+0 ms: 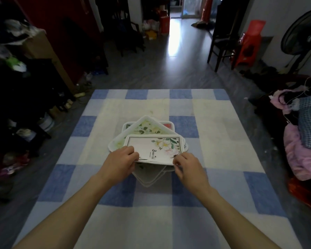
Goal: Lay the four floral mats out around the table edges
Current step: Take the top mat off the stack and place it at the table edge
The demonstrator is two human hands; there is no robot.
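Your left hand (121,159) and right hand (186,165) pinch the near edge of the top white floral rectangular mat (156,150), lifted above the fanned mat stack (144,128) at the middle of the blue-checked tabletop (223,141).

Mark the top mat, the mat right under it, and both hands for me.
top mat (156,150): head view, on its white middle.
green-flowered mat (147,127): head view, on its exposed far part.
left hand (120,159): head view, back of hand, gripping the top mat's near-left corner.
right hand (186,165): head view, back of hand, pinching the near-right corner.

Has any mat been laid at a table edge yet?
No: all mats still sit stacked mid-table, both hands, left hand and right hand, gripping the top mat.
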